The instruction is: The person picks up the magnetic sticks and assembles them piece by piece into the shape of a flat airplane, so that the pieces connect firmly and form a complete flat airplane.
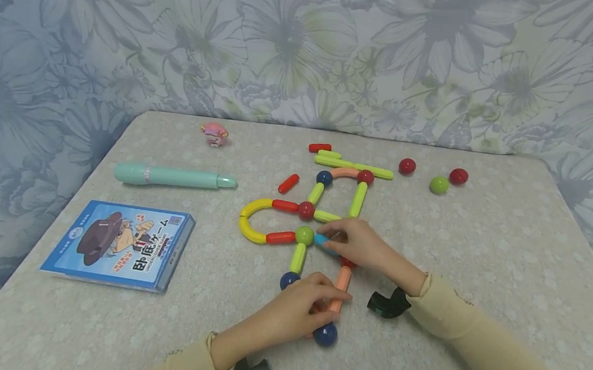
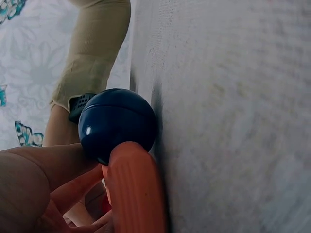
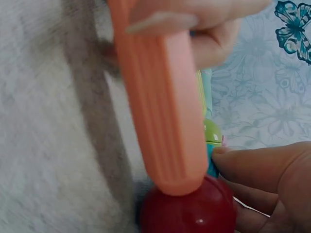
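Colourful rods and balls are joined into a figure on the table. My right hand (image 1: 363,245) pinches a short blue rod (image 1: 326,244) between the green ball (image 1: 305,235) and the red ball (image 1: 347,262), which is partly hidden below the hand. Nearer the front, my left hand (image 1: 292,307) holds an orange rod (image 1: 342,282) between thumb and fingers. This rod meets the red ball (image 3: 189,208) in the right wrist view. At the rod's near end sits a dark blue ball (image 2: 116,124), large in the left wrist view. Another dark blue ball (image 1: 289,280) lies just beyond the left hand.
A yellow curved piece (image 1: 246,219) forms the figure's left side. Loose yellow-green rods (image 1: 354,167) and a red rod (image 1: 288,183) lie behind it. Further right is a loose green ball (image 1: 439,185) near two red ones. A boxed game (image 1: 119,245) and mint-green pen-shaped object (image 1: 179,177) lie left.
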### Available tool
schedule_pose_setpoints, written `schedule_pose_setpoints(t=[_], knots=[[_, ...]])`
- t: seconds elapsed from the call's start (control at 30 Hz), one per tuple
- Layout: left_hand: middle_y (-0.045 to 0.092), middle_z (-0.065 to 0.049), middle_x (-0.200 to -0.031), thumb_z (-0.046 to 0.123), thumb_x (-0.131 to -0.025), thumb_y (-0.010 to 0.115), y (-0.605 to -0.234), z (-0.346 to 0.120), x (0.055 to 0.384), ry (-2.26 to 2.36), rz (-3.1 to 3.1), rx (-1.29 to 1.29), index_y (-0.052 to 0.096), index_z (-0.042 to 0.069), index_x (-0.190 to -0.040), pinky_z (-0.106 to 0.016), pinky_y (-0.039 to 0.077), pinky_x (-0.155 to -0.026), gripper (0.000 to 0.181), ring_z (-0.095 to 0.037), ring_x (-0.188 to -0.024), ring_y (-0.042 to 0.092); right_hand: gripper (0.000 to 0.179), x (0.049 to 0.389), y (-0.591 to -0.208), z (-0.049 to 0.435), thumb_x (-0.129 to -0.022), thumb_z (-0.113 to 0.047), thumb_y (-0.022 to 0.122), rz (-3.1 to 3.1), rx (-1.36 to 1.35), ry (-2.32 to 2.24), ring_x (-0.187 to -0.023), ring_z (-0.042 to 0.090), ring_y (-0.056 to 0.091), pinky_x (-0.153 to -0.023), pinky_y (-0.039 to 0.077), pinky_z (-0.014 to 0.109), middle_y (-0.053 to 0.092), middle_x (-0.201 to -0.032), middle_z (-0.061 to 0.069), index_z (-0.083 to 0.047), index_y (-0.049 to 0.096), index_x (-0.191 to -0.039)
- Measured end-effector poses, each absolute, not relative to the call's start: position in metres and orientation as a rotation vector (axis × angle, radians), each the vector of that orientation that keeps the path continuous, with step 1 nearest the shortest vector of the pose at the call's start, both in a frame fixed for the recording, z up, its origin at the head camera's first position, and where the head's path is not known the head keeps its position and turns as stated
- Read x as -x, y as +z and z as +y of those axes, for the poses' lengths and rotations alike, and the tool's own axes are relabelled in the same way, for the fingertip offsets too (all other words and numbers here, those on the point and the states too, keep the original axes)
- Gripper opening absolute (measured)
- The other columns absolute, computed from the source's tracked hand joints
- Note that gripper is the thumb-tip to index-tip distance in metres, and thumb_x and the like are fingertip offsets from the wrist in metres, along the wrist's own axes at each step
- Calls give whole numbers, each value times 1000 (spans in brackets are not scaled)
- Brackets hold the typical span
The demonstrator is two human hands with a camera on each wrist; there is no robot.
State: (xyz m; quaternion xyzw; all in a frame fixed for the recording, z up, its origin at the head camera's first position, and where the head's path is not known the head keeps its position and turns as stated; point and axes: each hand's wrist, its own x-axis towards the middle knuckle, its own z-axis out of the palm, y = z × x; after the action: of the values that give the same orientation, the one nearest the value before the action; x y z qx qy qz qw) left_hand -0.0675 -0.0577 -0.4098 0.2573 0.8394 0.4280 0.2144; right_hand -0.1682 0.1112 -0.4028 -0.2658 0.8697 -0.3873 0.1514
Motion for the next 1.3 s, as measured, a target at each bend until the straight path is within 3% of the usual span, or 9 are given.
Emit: schedule_pose_setpoints(t=[0.53, 0.8, 1.1, 1.3], knots=[[50, 4, -100, 16, -89, 66, -409, -56, 70, 1219, 2299, -693, 66, 18, -118, -19, 46, -68, 30, -2, -78, 54, 24, 165, -412, 112, -86, -9, 69, 2553, 742, -1131, -86, 14, 60, -76, 49, 32, 65, -93, -3, -8, 69, -110], [50, 4, -99, 17, -88, 67, -410, -56, 72, 1212, 2300, -692, 67, 17, -118, -19, 46, -68, 29, -2, -78, 54, 26, 159, -411, 123, -86, -7, 68, 2549, 752, -1222, -91, 15, 61, -80, 49, 33, 66, -99, 1, -6, 66, -112], [51, 7, -97, 18, -87, 68, -406, -55, 71, 1175, 2299, -622, 67, 18, -117, -19, 46, -66, 30, -3, -77, 53, 25, 161, -397, 183, -89, -3, 62, 2615, 650, -1318, -99, 21, 60, -81, 49, 32, 65, -108, 10, 0, 64, -114], [51, 7, -95, 18, -87, 69, -406, -56, 70, 1146, 2313, -601, 67, 19, -117, -20, 46, -63, 30, -5, -75, 51, 29, 188, -390, 232, -92, -17, 61, 2820, 468, -1269, -97, 23, 60, -79, 49, 29, 64, -109, 12, 0, 63, -116]])
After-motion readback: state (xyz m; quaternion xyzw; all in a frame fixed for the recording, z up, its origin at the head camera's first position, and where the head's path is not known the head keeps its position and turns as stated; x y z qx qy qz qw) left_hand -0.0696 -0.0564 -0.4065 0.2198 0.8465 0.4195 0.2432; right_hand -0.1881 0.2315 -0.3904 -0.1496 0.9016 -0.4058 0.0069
